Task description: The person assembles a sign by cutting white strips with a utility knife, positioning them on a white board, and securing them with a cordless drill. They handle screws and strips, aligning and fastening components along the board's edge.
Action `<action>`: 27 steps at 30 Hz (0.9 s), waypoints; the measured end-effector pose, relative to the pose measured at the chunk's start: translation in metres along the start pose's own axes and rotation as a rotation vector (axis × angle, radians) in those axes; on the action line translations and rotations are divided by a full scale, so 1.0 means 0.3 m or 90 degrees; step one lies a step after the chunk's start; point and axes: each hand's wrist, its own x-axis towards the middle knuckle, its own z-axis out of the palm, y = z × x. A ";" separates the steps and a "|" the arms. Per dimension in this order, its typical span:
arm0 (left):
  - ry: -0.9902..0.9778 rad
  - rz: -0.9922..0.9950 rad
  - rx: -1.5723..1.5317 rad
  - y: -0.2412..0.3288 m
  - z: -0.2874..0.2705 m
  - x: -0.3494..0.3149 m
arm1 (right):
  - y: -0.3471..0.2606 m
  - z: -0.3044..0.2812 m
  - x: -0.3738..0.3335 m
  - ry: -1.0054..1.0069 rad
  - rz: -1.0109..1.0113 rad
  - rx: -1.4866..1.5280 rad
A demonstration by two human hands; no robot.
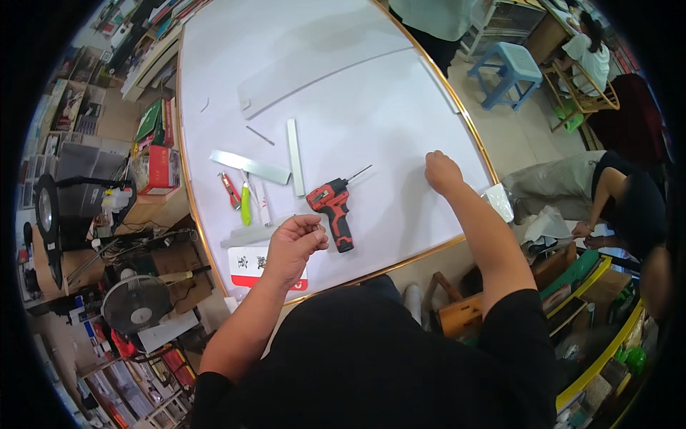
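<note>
My left hand (291,247) is closed in a pinch above the near edge of the white table, beside the handle of a red and black cordless drill (334,207). A tiny thing shows between its fingertips, too small to name. Further right, my right hand (443,171) is closed over the bare table surface; what its fingers hold, if anything, is hidden. The drill lies on its side with its long bit pointing far right. Under my left hand lies a white and red sign plate (246,266), partly covered by the wrist.
Left of the drill lie metal strips (295,157), a red utility knife (230,191), a green-handled tool (246,204) and a thin rod (260,135). A long translucent strip (314,84) lies farther back. Gold trim (468,121) edges the table (389,236). Other people are at the right.
</note>
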 end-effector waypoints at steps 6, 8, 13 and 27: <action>0.011 0.105 0.087 -0.017 -0.009 -0.002 | -0.363 -0.137 -0.169 -0.165 0.230 1.008; 0.000 0.121 0.104 -0.015 0.005 0.005 | -0.502 -0.203 -0.268 -0.227 0.175 1.145; -0.052 0.180 0.145 -0.010 0.054 0.011 | -0.688 -0.316 -0.375 -0.251 0.139 1.270; -0.095 0.201 0.176 -0.013 0.061 0.035 | -0.693 -0.296 -0.387 -0.233 0.192 1.223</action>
